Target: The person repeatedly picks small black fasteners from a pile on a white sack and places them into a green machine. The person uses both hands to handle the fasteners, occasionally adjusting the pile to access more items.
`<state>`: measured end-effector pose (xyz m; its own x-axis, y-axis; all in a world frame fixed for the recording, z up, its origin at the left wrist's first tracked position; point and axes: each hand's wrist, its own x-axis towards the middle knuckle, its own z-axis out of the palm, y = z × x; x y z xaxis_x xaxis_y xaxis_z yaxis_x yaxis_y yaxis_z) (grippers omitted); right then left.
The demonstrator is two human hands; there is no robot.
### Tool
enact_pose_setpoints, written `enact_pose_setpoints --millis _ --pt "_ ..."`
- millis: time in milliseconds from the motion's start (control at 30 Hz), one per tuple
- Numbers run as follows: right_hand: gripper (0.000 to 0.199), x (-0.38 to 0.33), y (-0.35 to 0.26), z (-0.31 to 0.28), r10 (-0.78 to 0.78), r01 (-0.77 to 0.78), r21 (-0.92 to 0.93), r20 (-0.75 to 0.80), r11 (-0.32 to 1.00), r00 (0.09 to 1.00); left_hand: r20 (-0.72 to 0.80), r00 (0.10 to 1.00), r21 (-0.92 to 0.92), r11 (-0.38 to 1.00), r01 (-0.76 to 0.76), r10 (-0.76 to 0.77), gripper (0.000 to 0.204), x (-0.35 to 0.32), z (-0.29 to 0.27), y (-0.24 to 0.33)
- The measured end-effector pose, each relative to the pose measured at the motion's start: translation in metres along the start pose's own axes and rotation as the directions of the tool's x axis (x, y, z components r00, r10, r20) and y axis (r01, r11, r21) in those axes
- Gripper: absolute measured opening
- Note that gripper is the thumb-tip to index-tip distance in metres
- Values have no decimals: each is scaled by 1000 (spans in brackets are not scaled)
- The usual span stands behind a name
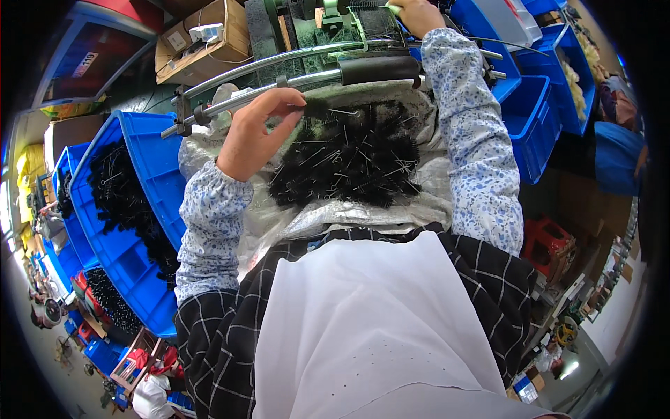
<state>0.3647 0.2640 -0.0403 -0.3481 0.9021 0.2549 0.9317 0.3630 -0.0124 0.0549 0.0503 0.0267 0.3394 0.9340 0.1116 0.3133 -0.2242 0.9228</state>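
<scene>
My left hand (257, 134) is raised over the left edge of a pile of small black wire brushes (349, 157). Its fingers are bent, with a gap between thumb and forefinger and nothing visible in them. Thin metal stems stick out of the pile, which lies on a white woven sack (324, 215) across my lap. At the top edge, my right hand (419, 17) is closed beside the far right part of a dusty green machine (331, 35). Its fingers are partly cut off by the picture's edge, and what they grip is unclear.
Two metal rails (241, 99) and a dark padded roller (380, 70) cross in front of the machine. A large blue bin (150, 157) with black brushes stands on the left. More blue bins (527, 129) are on the right. A cardboard box (202, 42) sits at the back left.
</scene>
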Motion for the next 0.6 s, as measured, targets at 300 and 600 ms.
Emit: enact_pose_setpoints --millis 300,600 --pt "30 -57 -102 -130 49 -373 451 581 811 812 -190 981 -12 999 -48 45 20 10 35 -7" --pt "19 -51 -92 -40 -10 37 178 -151 983 989 89 957 235 939 250 -276 35 -20 19 -25"
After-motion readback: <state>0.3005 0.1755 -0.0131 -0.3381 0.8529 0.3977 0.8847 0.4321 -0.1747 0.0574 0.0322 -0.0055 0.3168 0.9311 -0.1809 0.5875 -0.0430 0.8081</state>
